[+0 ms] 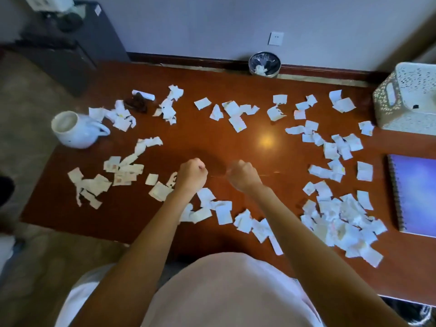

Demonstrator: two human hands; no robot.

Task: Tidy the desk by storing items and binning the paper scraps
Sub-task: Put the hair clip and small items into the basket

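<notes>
Wooden desk [188,138] strewn with paper scraps [339,223], left hand [191,173] and right hand [243,175] clenched as fists

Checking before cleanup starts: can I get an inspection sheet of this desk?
Surface: wooden desk, glare spot mid.
Job's things: scraps strewn all over; bin by far wall, paper inside; basket and notebook at right.
Clutter: mug on its side at left; dark clump near it.
Hands: left hand and right hand fisted over the middle, nothing seen in them.
Cables: nothing seen.
Surroundings: wall socket; dark cabinet far left.
</notes>
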